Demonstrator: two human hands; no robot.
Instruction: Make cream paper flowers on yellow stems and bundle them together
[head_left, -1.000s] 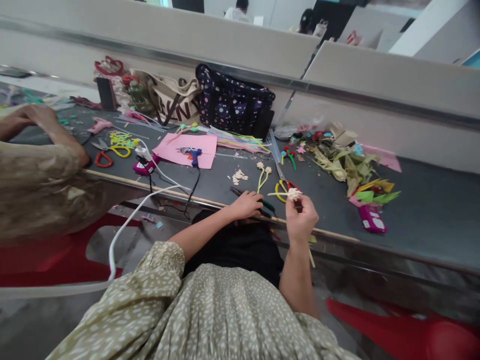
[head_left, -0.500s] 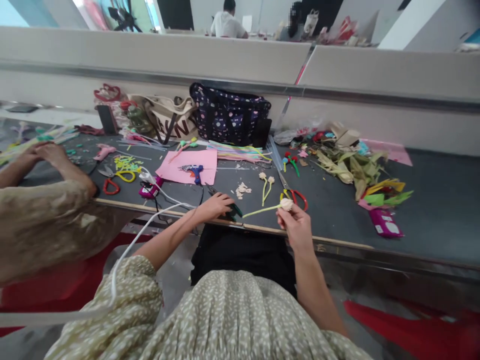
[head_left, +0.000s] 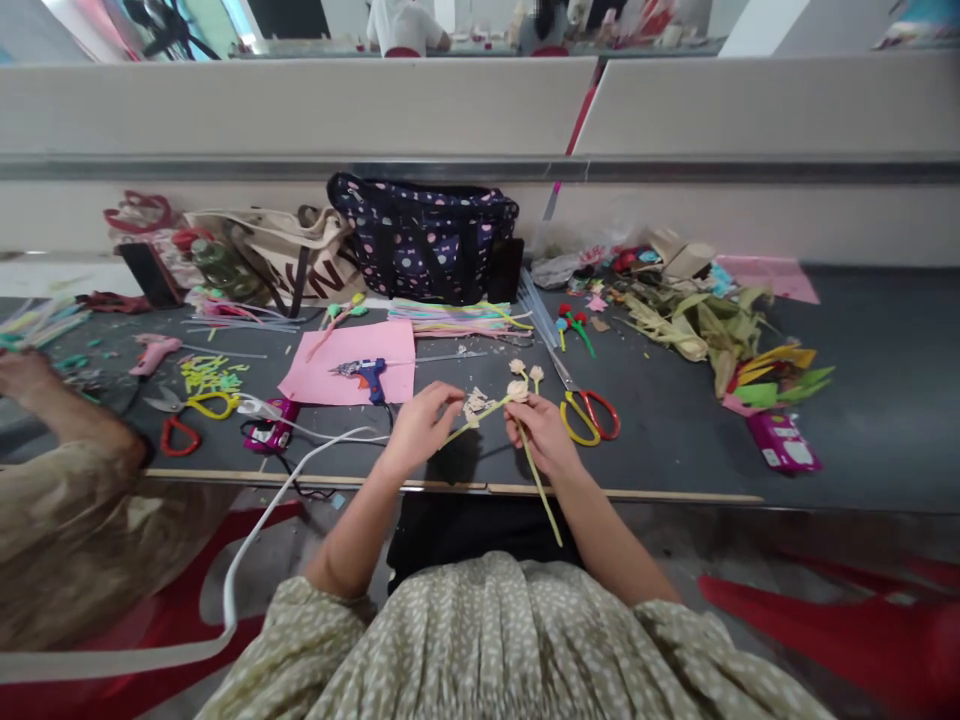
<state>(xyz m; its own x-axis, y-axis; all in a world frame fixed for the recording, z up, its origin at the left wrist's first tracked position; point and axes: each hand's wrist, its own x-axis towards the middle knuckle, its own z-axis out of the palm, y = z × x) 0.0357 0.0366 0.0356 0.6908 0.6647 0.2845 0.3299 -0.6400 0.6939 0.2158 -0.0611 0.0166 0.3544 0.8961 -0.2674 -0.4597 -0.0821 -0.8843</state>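
Inwardly angled, left hand curled, right hand pinching a pale flower

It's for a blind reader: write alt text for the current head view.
A person's right hand holds cream flowers on yellow-green stems at a dark table, left hand near one stem; a blue glue gun lies on pink paper.

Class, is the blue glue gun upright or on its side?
On its side: the blue glue gun lies with its profile facing up on the pink sheet beneath it.
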